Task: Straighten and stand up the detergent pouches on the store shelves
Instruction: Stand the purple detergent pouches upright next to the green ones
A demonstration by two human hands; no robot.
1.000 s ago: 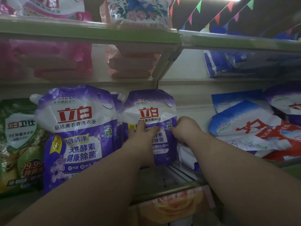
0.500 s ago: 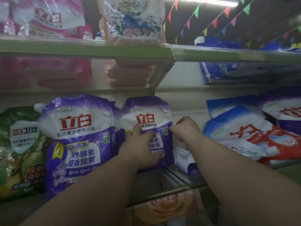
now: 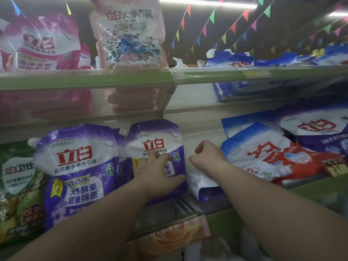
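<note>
Purple pouch (image 3: 154,146) upright under flat left hand (image 3: 156,172); right hand (image 3: 205,157) fisted, empty; blue pouches (image 3: 263,155) remain toppled.

Mid shelf (image 3: 169,210): purple pouches (image 3: 79,166) upright; blue-red pouches (image 3: 267,153) lying flat at right.

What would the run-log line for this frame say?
left hand: flat on upright purple plastic detergent pouch | right hand: curled, beside it, holding nothing | blue-and-red plastic pouch: lying down
</note>
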